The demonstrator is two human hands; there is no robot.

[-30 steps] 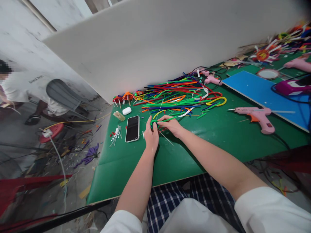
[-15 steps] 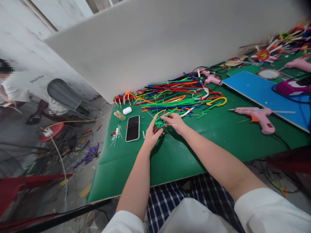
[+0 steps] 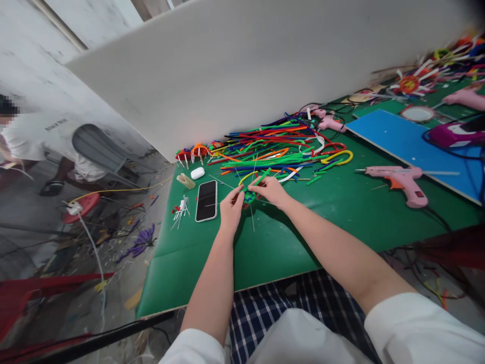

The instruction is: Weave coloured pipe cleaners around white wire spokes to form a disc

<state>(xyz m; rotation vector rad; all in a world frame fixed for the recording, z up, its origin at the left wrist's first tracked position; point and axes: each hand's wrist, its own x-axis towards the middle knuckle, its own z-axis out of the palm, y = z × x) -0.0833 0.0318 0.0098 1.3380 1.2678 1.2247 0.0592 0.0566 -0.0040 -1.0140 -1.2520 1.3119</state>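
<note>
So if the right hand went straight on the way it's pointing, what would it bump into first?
The right hand would probably meet the small green-and-blue piece by its fingers, then the left hand beyond. Depth is hard to judge here.

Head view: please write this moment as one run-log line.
left hand: holds green-and-blue round piece; right hand: pinches green strand; smartphone: left of hands; pink glue gun: right of hands

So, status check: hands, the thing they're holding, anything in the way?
Left hand gripping small green-and-blue disc, thin sticks poking out. Right hand pinching green strip at its edge. Phone nearby on the left, seemingly not in the way.
</note>
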